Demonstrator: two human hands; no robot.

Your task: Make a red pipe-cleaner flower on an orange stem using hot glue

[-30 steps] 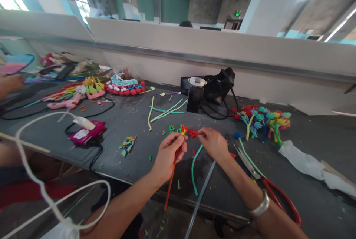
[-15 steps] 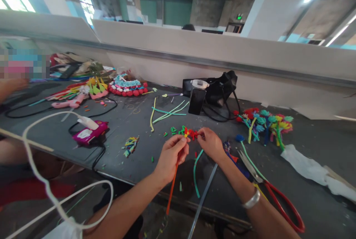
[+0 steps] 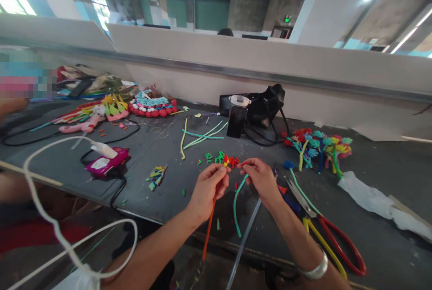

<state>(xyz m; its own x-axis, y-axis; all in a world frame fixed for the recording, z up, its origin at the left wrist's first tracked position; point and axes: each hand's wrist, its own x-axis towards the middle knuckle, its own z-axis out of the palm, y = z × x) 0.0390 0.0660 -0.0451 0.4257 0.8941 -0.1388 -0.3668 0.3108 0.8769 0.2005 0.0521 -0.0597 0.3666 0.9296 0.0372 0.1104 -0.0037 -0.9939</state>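
**Head view: two hands at a small flower**

The left hand [image 3: 206, 189], grip pressed together, pinches an orange stem [image 3: 208, 229] just under the red and yellow flower [image 3: 225, 160] at its top. The right hand [image 3: 262, 180] pinches a red piece [image 3: 243, 164] between fingertips, just beside that flower. A green stem [image 3: 235, 207] lies on the tabletop [image 3: 162, 191] between both hands; scissors [image 3: 337, 240] lie to the right.

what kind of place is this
Probably a craft workshop inside a factory-like hall: a long workbench carries a bunch of finished pipe cleaner flowers, a plugged-in glue gun and scissors.
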